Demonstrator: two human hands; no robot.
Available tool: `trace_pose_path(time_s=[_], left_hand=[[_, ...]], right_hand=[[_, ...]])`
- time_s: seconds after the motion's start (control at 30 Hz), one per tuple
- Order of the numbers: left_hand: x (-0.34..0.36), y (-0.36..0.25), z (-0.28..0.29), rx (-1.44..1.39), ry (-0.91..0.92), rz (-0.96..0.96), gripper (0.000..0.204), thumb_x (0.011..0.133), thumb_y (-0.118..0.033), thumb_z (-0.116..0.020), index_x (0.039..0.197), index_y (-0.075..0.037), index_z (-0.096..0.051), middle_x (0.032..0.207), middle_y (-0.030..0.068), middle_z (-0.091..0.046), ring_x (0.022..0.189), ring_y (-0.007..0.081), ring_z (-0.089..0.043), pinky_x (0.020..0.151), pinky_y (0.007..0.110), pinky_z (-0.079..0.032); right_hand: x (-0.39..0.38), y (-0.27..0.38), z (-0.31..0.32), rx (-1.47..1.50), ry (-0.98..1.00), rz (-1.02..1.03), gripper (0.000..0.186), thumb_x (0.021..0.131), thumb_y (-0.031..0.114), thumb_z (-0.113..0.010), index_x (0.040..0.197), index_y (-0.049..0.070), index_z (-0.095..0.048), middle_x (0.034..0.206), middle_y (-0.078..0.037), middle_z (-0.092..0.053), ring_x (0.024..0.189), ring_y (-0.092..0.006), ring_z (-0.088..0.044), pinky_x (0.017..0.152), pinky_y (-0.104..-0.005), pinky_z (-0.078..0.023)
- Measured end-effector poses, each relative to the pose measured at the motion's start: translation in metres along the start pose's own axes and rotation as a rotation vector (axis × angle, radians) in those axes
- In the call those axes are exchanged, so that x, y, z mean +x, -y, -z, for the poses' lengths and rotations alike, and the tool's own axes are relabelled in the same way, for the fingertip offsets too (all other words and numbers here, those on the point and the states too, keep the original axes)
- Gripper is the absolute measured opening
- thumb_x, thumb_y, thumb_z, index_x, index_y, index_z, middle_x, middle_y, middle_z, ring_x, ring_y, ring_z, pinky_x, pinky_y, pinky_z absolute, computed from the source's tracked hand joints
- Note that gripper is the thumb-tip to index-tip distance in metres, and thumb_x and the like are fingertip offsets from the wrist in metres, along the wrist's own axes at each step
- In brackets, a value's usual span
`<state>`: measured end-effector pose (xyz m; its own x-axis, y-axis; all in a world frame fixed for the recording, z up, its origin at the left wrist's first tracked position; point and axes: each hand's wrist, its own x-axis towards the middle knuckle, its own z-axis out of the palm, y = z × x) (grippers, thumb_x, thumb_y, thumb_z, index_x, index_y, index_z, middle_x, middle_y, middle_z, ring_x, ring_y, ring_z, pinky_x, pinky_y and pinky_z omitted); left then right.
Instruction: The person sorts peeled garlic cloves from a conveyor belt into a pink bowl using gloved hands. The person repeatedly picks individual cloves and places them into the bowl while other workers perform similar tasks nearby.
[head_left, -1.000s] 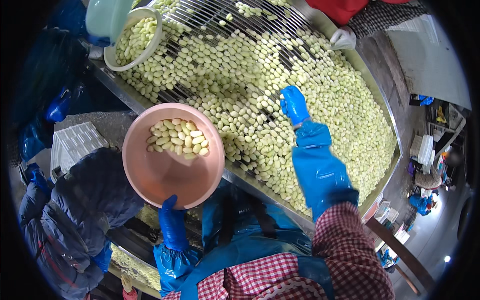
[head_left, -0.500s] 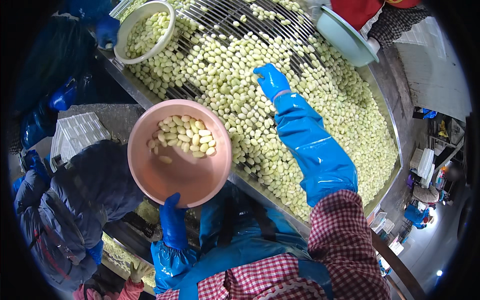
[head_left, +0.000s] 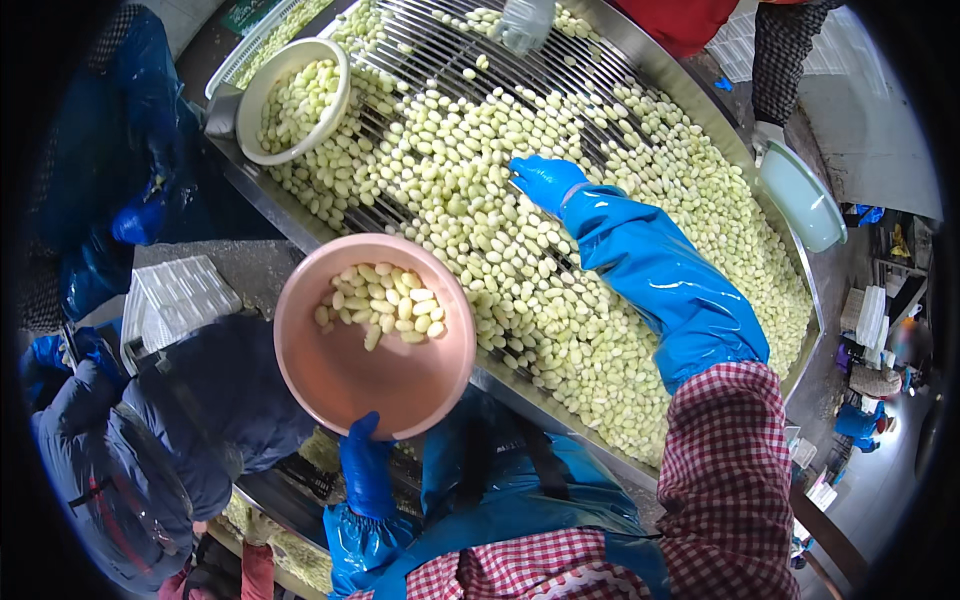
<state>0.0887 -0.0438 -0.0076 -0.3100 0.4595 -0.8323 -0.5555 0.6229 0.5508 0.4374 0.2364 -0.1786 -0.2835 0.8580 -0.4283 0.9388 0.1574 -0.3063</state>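
My left hand (head_left: 367, 470), in a blue glove, grips the near rim of a pink basin (head_left: 350, 385), thumb over the edge. A small heap of pale green oval fruits (head_left: 388, 303) lies in its far part. The basin is held at the near left edge of a metal sorting table (head_left: 520, 390) spread with the same fruits. My right hand (head_left: 548, 184), also blue-gloved, is low over the fruits in mid-table, its fingers bent together. What they hold, if anything, is hidden.
A cream basin (head_left: 340, 100) of fruits rests at the table's far left, by a white crate (head_left: 232, 72). A co-worker's pale-gloved hand (head_left: 525, 25) is over the slats (head_left: 460, 55). A light teal basin (head_left: 800, 195) is beyond the right edge. People crowd the left.
The co-worker's teal basin has moved right, off the table's edge. A pale-gloved hand has come in over the slats. My right hand stays over the fruits; those in my basin have shifted slightly.
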Motion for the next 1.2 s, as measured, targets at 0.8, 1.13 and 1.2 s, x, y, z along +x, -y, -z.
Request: trace_pose_path(time_s=[0.8, 1.13, 1.2], left_hand=[[0.0, 0.0, -0.004, -0.017, 0.015, 0.002, 0.058, 0.079, -0.013, -0.061, 0.132, 0.001, -0.042, 0.123, 0.0133, -0.053, 0.114, 0.0277, -0.051, 0.095, 0.039, -0.042], [-0.005, -0.01, -0.008, 0.061, -0.047, 0.016, 0.059, 0.078, -0.015, -0.062, 0.131, 0.003, -0.042, 0.121, 0.0141, -0.054, 0.109, 0.0264, -0.053, 0.092, 0.037, -0.043], [-0.005, -0.012, -0.011, 0.075, -0.052, 0.007, 0.059, 0.078, -0.015, -0.062, 0.131, 0.003, -0.043, 0.12, 0.014, -0.054, 0.108, 0.0258, -0.054, 0.09, 0.036, -0.044]], right_hand=[[-0.013, 0.034, -0.022, 0.39, -0.148, -0.235, 0.053, 0.09, 0.048, -0.053, 0.131, 0.016, -0.046, 0.111, -0.015, -0.064, 0.092, -0.0345, -0.063, 0.079, -0.044, -0.049], [0.072, 0.048, 0.005, 0.451, -0.69, 0.108, 0.027, 0.092, 0.009, -0.049, 0.116, 0.013, -0.06, 0.109, -0.015, -0.058, 0.101, -0.0351, -0.056, 0.087, -0.0402, -0.046], [0.112, 0.053, 0.01, 0.365, -0.592, -0.032, 0.026, 0.093, 0.024, -0.047, 0.115, 0.016, -0.059, 0.111, -0.013, -0.06, 0.096, -0.0368, -0.059, 0.081, -0.0445, -0.048]])
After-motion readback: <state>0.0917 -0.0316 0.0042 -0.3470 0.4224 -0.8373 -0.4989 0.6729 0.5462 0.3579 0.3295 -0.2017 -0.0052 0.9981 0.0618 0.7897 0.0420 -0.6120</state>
